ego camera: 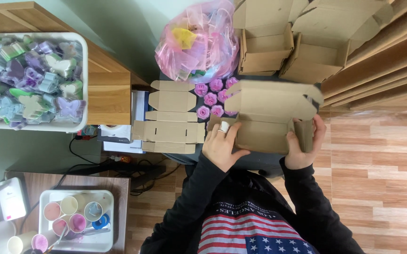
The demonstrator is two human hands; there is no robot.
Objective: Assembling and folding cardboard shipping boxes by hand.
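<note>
**Cardboard box held open in both hands**

Near the front edge of the dark tabletop (260,162), a brown cardboard box (264,127) was held up, its flap raised. The left hand (220,146) was pressed flat against the box's near wall, while the right hand (304,141) was clasped around its side panel, apparently so the walls were kept square. Pink rose-shaped pieces (213,99) were laid just beyond it, beside a flat unfolded box blank (170,117).
</note>
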